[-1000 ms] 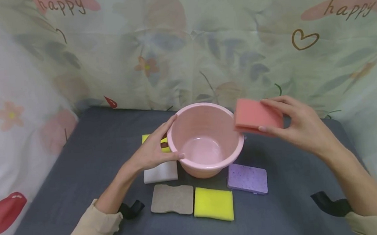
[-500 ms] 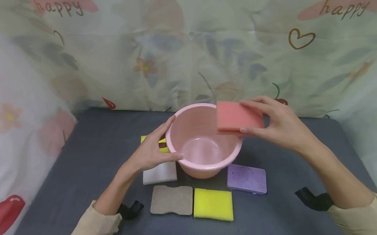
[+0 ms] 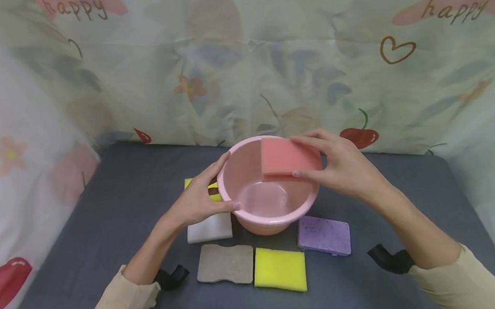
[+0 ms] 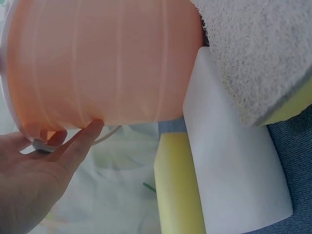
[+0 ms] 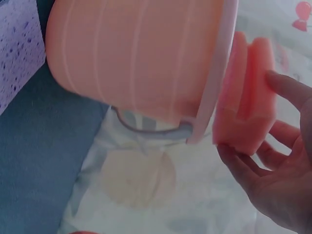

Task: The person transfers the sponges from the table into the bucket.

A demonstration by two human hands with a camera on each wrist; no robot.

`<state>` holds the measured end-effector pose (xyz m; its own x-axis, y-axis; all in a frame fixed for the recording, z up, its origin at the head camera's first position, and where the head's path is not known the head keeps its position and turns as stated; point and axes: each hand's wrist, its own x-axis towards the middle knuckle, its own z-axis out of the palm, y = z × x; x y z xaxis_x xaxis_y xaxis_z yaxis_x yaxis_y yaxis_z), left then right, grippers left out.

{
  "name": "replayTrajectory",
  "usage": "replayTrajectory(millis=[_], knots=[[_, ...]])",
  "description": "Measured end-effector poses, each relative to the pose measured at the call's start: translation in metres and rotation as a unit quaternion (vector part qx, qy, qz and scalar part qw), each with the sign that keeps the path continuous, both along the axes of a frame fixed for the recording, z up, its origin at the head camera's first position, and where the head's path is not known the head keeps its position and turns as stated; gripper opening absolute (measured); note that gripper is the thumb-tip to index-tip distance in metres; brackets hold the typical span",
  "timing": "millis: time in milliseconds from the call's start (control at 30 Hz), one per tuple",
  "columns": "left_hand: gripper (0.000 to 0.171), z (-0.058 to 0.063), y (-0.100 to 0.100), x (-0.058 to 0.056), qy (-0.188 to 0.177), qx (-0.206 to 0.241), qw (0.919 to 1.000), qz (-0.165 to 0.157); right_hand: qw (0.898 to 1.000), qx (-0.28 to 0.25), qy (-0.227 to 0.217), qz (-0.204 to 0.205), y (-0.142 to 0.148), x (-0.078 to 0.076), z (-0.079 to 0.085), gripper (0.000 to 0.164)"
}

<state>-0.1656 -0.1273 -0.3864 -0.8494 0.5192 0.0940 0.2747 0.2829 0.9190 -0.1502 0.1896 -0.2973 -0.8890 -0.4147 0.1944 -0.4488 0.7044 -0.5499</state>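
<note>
A pink bucket (image 3: 274,216) stands upright on the table with its mouth toward the head camera. My left hand (image 3: 198,194) holds its left side, thumb over the rim and fingers along the outer wall (image 4: 112,63). Between thumb and fingers, my right hand (image 3: 340,164) pinches a coral-pink sponge (image 3: 287,156) over the right part of the bucket's mouth. In the right wrist view that sponge (image 5: 248,97) is just above the rim and shows a groove along its side. The bucket's inner floor is bare where I can see it.
In front of the bucket lie a grey-brown scalloped sponge (image 3: 225,264), a yellow sponge (image 3: 280,269) and a purple speckled sponge (image 3: 323,236). A white sponge block (image 3: 209,228) and another yellow sponge (image 3: 188,182) lie left, partly hidden. A patterned curtain (image 3: 250,76) hangs behind the dark table.
My right hand has carried the pink sponge leftward, from beside the bucket's right rim to over its mouth. The left hand keeps its hold on the bucket, which stays in place.
</note>
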Motion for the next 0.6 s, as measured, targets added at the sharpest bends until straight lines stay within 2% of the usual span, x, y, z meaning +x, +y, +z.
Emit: replayTrajectory(millis=[267, 600], knots=[[0.11, 0.0, 0.001, 0.001, 0.001, 0.001, 1.0, 0.004, 1.0, -0.004, 0.001, 0.012, -0.014, -0.004, -0.007, 0.065], [0.109, -0.001, 0.001, 0.001, -0.001, 0.003, 1.0, 0.009, 1.0, 0.021, -0.005, -0.01, -0.031, -0.008, -0.016, 0.061]])
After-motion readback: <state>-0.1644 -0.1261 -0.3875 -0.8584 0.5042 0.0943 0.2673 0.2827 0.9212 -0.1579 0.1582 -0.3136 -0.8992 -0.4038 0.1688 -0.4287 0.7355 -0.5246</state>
